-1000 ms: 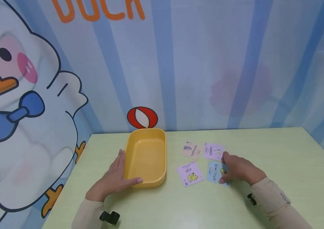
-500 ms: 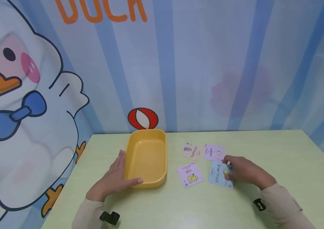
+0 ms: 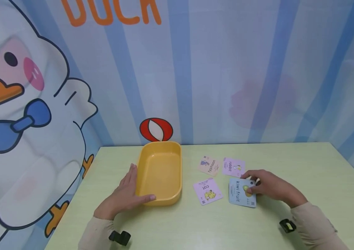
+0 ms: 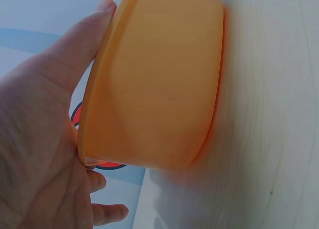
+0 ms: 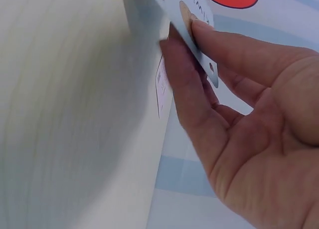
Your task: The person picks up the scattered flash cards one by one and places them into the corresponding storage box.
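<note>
The right hand [image 3: 267, 187] has the main change: a second ago its thumb and fingers spread across the right part of the kiwi fruit card [image 3: 238, 195], and now they pinch it by its right side. The right wrist view shows the thumb on the printed face and a finger behind it. More of the print shows now, the card tilts, and at least its gripped side is raised; whether its far edge touches the surface [image 3: 314, 173] I cannot tell.

The left hand [image 3: 123, 196] does not change. It rests against the yellow tray [image 3: 160, 175], its fingers lying straight along the outside and its thumb over the near rim, and the tray stays where it is.

Between the hands, the cat card [image 3: 208, 191] lies flat to the left of the right hand. The rabbit card [image 3: 233, 167] lies just beyond that hand's fingertips, and the typhoon card [image 3: 208, 165] farther off, beyond the cat card. These three look undisturbed.

For the work, I judge this to be a pick-up under way: the kiwi fruit card now seems under the right hand's control, while the left hand appears to steady the tray.
</note>
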The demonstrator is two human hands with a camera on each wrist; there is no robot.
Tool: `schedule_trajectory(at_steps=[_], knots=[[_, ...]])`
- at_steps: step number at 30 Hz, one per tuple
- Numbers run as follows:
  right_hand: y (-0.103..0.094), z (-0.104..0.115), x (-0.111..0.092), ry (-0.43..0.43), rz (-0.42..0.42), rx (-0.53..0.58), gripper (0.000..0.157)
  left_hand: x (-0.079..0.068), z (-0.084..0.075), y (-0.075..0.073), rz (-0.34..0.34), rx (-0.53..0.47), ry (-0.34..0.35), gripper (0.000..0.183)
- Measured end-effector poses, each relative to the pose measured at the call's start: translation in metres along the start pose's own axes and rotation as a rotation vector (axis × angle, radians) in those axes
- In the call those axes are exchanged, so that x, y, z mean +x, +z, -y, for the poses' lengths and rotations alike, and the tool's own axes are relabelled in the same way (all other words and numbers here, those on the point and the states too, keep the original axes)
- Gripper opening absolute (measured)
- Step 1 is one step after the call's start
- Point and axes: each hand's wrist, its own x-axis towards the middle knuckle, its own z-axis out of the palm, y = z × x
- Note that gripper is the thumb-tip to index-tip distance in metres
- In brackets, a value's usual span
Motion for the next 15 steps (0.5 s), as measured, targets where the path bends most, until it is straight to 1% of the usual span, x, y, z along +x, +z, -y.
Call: schedule_trajectory(at_steps=[2,6,15], knots=[[0.0000,-0.0006,0.0000,0.011,0.014,0.055,0.048,0.0002,0.0004,0.0001,0.000,0.003,0.004,0.139],[-0.0010,-0.0007,-0.0002,0.014,0.028,0.106,0.048,0.0004,0.0011,0.0002,-0.002,0.011,0.015,0.138],[-0.0064,0.0010,-0.0008,-0.080,0.036,0.119,0.046,-0.0004,0.0000,-0.0007,-0.006,0.010,0.018,0.139]])
